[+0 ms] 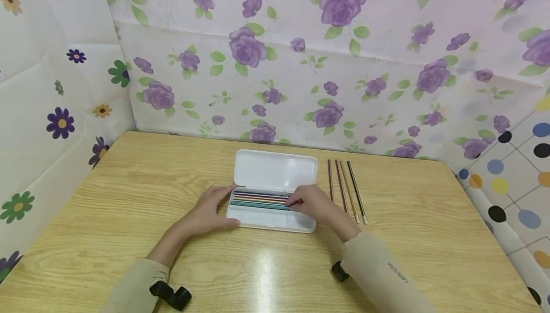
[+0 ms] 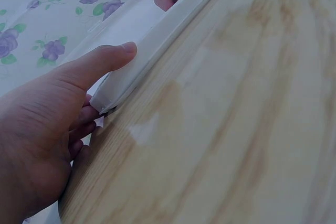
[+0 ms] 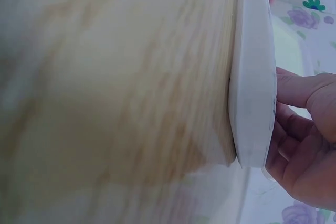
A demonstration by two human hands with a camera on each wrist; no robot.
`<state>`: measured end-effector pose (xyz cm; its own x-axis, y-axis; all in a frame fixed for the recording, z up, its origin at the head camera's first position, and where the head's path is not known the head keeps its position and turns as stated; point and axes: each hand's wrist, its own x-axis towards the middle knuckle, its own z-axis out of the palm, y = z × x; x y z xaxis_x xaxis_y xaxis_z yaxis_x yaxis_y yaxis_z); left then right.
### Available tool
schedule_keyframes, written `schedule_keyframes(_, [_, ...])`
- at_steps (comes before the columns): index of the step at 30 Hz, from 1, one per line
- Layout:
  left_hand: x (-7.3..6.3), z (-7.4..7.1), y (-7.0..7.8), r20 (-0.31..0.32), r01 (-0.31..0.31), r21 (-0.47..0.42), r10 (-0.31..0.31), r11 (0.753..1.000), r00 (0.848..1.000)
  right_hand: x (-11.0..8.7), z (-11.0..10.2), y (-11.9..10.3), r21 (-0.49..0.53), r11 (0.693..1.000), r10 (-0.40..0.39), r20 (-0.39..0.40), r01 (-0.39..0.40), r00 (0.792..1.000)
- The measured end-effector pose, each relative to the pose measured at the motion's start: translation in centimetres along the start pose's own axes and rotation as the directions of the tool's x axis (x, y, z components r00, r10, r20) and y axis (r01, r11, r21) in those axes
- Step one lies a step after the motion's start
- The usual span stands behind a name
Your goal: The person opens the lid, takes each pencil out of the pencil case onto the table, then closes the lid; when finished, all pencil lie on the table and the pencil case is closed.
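A white pencil case [image 1: 270, 221] lies on the table with its lid [image 1: 275, 167] raised at the back. Inside is a row of several colored pencils [image 1: 258, 199], teal ones nearest the front. My left hand [image 1: 209, 212] grips the case's left end, the thumb [image 2: 113, 57] on its front wall and the fingers around the end. At the pencils' right ends, my right hand [image 1: 312, 202] reaches into the case with bent fingers and pinches a pencil. In the right wrist view its fingertips are hidden behind the case wall [image 3: 255, 77].
To the right of the case, several loose pencils [image 1: 354, 189] lie side by side on the wooden table [image 1: 408, 255]. Flowered sheeting [image 1: 283, 65] rises behind the table. A black band [image 1: 169, 295] shows at the left sleeve, and another black piece [image 1: 340, 271] at the right.
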<state>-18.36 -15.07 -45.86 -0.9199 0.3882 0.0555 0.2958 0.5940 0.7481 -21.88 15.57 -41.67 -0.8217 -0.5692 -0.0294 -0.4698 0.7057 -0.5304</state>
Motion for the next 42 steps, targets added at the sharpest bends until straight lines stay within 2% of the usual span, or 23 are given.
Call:
schedule_keyframes(4, [-0.1, 0.0, -0.1, -0.002, 0.0, 0.009, 0.001, 1.0, 1.0, 0.0, 0.2, -0.1, -0.071, 0.996, -0.054, -0.004, 0.053, 0.999])
schedule_keyframes(7, [-0.1, 0.1, -0.2, -0.005, 0.0, 0.009, 0.0, 1.0, 1.0, -0.1, 0.4, -0.1, -0.147, 0.983, -0.115, -0.007, 0.113, 0.993])
schedule_keyframes(11, [-0.2, 0.1, -0.1, -0.005, 0.002, 0.002, -0.002, 1.0, 1.0, -0.2, 0.5, -0.4, -0.205, 0.967, -0.161, -0.023, 0.153, 0.987])
schedule_keyframes(20, [-0.1, 0.1, 0.2, -0.009, -0.008, -0.001, 0.008, 1.0, 1.0, -0.3, 0.8, -0.6, -0.271, 0.95, -0.182, -0.078, 0.155, 0.98])
schedule_keyframes(29, [-0.1, 0.0, 0.2, -0.01, -0.008, -0.003, 0.008, 1.0, 1.0, 0.2, 0.7, -1.0, -0.264, 0.956, -0.147, -0.065, 0.125, 0.987])
schedule_keyframes(36, [0.0, 0.0, 0.0, -0.01, -0.011, 0.0, 0.011, 1.0, 1.0, 0.5, 0.8, -1.3, -0.333, 0.937, -0.127, -0.032, 0.109, 0.991])
schedule_keyframes(42, [0.0, 0.0, 0.0, -0.005, -0.009, -0.001, 0.009, 1.0, 1.0, 0.6, 0.9, -1.3, -0.314, 0.944, -0.113, -0.035, 0.096, 0.993])
